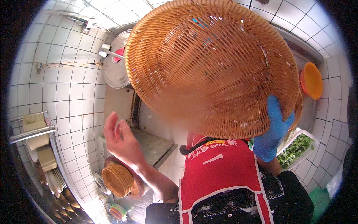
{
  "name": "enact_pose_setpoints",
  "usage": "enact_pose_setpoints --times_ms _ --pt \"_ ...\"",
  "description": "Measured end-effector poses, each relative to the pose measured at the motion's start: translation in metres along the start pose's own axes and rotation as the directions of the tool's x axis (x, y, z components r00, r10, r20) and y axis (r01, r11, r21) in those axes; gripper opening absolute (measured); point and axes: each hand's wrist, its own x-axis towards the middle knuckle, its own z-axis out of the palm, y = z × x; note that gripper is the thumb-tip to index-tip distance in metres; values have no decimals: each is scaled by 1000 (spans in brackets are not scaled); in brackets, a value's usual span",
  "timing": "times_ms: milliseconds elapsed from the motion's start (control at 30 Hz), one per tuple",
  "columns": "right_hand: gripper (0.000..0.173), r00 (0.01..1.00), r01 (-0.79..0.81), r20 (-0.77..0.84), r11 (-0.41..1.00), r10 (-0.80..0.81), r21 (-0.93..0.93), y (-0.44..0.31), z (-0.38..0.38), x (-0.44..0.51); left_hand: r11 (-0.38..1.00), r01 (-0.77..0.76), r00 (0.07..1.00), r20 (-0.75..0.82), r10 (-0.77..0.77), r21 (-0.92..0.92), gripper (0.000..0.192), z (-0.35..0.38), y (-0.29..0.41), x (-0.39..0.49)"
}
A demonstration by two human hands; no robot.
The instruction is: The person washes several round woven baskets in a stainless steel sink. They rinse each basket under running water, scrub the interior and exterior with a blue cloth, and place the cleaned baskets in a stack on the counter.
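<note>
A large oval wicker basket (207,58) fills the upper middle of the head view, its woven interior turned towards me. My right hand (272,134), in a blue glove, grips its lower right rim with the thumb over the edge. Part of a second woven rim (299,112) shows just behind that side. To the left, my bare left hand (123,137) is raised, apart from the basket, with fingers loosely bent and nothing in them. A patch at the basket's lower left is blurred. Below the basket is my red apron (221,170) with white edging.
At right are an orange bowl (311,80) and a white plastic basket (314,147) of green leaves (296,151). Stacked round woven baskets (117,180) stand lower left. A metal ladle (105,50) rests by a round metal lid (114,71). A wall rack (33,134) runs along the far left.
</note>
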Motion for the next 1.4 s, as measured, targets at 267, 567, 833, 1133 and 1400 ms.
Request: enact_pose_setpoints --times_ms 267,567,833,1133,1400 --pt "43 991 -126 57 983 119 132 -6 6 -4 871 -472 857 159 490 -138 24 37 66 -27" --pt "52 985 -42 164 994 58 -103 -6 -9 -6 941 -283 945 113 307 -187 11 86 125 -13" --pt "59 974 -41 221 996 57 -78 -19 -13 -10 864 78 969 241 52 -497 20 88 118 -3" --pt "60 938 135 341 973 -65 -186 -24 -26 -4 935 -213 976 -7 220 -284 15 91 133 -16" --pt "59 945 -14 320 982 75 -189 -26 -30 -22 865 -471 882 -88 463 -170 28 89 116 -15"
